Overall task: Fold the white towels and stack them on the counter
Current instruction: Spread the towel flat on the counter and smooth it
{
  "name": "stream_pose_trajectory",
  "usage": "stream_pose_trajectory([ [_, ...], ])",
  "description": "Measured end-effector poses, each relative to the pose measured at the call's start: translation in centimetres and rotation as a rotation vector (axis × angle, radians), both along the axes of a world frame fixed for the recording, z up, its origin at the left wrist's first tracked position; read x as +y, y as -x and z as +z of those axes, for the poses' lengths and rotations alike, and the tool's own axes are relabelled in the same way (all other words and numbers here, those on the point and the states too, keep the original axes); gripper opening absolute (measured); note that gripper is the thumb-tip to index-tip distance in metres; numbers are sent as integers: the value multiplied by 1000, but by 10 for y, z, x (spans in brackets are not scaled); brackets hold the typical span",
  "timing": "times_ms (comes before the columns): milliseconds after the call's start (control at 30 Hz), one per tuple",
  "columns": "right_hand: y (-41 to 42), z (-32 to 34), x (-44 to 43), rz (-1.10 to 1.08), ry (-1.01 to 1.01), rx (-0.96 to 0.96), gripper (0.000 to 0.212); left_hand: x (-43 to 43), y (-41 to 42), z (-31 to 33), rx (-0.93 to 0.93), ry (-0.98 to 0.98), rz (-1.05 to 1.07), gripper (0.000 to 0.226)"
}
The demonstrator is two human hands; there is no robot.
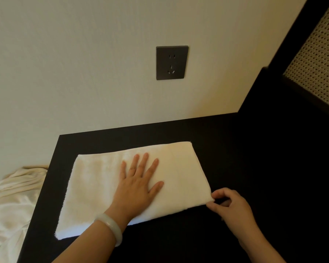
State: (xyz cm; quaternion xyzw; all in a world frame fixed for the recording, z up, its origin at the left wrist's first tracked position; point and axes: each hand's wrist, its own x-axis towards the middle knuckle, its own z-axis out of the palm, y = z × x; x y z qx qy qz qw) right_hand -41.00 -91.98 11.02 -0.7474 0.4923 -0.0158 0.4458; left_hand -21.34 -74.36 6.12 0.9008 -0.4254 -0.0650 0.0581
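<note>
A dark, almost black desk (235, 149) fills the lower part of the view and meets a pale wall (84, 54) at its far edge. Nearest, two bare forearms reach in from below. The left wrist wears a pale, smooth bracelet (110, 227).

The left hand (139, 179) lies palm down on a folded white towel (95, 186), its fingers (135, 164) straight and spread wide, pressing the cloth flat and holding nothing. The towel is a long rectangle lying flat on the desk, running out to both sides of these fingers and a little beyond their tips.

The right hand (230, 205) is just to the right, its curled fingers (219, 194) and thumb closed narrowly on the towel's near right corner, pinching it at the edge.

Well to the left of the left fingers, off the desk's left edge and lower down, sits a crumpled heap of white cloth (10, 205).

Beyond the fingertips, up on the wall, is a dark square socket (171, 62). Far to the right of the right fingers, a woven cane panel (319, 59) in a dark frame rises above the desk.
</note>
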Motion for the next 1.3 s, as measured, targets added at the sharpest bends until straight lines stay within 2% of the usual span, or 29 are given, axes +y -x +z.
stream_pose_trajectory([
  [133,-2,3,-6,-2,-86,-15,15,0,0,0,8,3,-7,74],
  [300,-3,6,-6,43,43,-99,17,0,0,0,7,1,-7,76],
  [400,-3,5,-5,71,91,-86,17,1,0,0,5,9,-4,76],
  [667,-6,4,0,54,-168,-110,6,1,-1,0,12,12,-7,75],
  [800,-1,0,-11,-22,-279,-96,15,3,-3,-1,8,15,-23,71],
  [900,-2,0,-15,-36,-303,-119,12,3,-3,-3,0,13,-18,71],
  [967,-2,0,-18,-51,-325,-137,20,3,-3,-2,-13,-7,-18,69],
  [1067,-4,1,-26,-15,-344,-53,24,2,-2,-1,-6,-8,-19,67],
  [1133,-12,6,-24,37,-231,14,22,2,-2,-3,1,3,-20,67],
  [1233,-41,20,0,94,396,94,25,2,-2,-3,-11,21,-17,68],
  [1300,-64,26,24,240,598,30,41,1,-2,-2,-11,2,-12,67],
])
